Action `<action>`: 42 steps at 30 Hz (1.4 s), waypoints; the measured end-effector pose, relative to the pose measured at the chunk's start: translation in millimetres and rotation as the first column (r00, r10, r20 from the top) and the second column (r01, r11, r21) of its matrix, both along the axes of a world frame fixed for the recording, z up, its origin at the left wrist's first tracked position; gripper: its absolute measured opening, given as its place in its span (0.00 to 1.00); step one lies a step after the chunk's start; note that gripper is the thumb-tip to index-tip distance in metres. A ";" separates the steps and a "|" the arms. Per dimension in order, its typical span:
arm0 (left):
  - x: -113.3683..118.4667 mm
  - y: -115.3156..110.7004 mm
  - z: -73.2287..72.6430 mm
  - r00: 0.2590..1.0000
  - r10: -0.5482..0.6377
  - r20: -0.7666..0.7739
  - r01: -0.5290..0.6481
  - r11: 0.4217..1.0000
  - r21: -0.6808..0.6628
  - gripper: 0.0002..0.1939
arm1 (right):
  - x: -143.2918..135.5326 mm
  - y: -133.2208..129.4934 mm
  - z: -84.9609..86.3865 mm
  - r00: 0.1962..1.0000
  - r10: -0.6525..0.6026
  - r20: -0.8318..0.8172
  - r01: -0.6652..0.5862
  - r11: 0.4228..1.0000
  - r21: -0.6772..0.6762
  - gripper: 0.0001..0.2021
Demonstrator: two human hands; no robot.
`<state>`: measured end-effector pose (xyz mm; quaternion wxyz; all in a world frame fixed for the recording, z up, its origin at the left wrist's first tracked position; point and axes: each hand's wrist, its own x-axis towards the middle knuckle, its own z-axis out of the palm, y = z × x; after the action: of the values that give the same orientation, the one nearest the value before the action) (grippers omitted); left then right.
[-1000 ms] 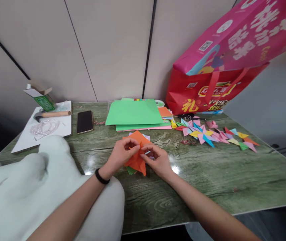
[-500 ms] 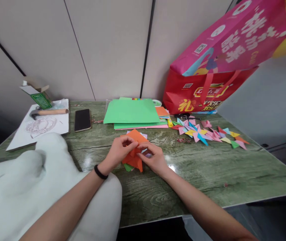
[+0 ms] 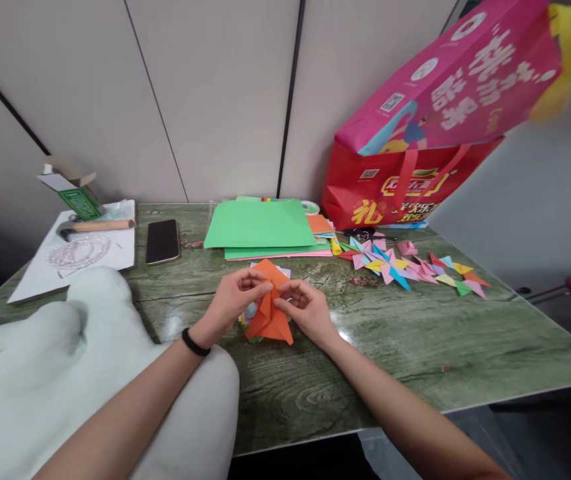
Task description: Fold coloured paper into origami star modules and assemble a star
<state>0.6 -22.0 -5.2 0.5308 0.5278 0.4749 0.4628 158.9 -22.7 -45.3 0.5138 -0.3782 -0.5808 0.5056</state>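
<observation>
Between my two hands is a partly folded sheet of orange origami paper point(image 3: 271, 325), its top a point and its lower part spread into flaps. My left hand point(image 3: 235, 299) pinches its left side between thumb and fingers. On the right side, my right hand point(image 3: 308, 308) pinches it the same way. Beneath the orange paper, edges of a pile of coloured paper squares point(image 3: 250, 312) peek out, mostly hidden. A black band point(image 3: 195, 343) circles my left wrist.
Green paper sheets point(image 3: 260, 223) lie behind my hands. Folded paper pieces point(image 3: 390, 263) spread to the right, before red and pink bags point(image 3: 385, 180). At left are a phone point(image 3: 162, 241), a hammer point(image 3: 100, 225), a green box point(image 3: 81, 200) and a large white plush-like object point(image 3: 105, 373).
The orange paper has turned slightly, and its lower flaps now show more openly with a raised crease in the middle. Both hands keep their pinch. The whole view has shifted a little.
</observation>
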 end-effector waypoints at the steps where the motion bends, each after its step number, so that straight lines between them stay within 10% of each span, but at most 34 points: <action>1: 0.0 -0.3 0.4 1.000 -0.024 -0.008 0.024 1.000 -0.008 0.11 | 0.2 0.3 0.6 1.000 -0.006 -0.020 0.006 1.000 -0.004 0.11; 16: 5.5 -5.9 11.5 0.866 -0.220 -0.448 0.267 0.963 0.043 0.18 | 0.3 0.2 4.0 0.990 -0.127 -0.054 0.123 0.989 -0.077 0.10; 24: 4.2 -6.8 11.8 0.855 -0.329 -0.402 0.327 0.942 -0.075 0.18 | 1.2 -0.1 5.7 0.991 -0.130 -0.029 0.129 0.991 -0.027 0.08; 42: 5.5 -6.6 -5.1 0.745 -0.144 -0.652 0.391 0.885 0.252 0.14 | -1.1 -6.9 3.3 0.981 -0.194 -0.017 0.195 0.979 0.058 0.07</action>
<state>6.1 -28.6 -10.3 0.2981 0.8038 0.4423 0.2637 157.7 -29.6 -42.0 0.5751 -0.4149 -0.5527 0.4378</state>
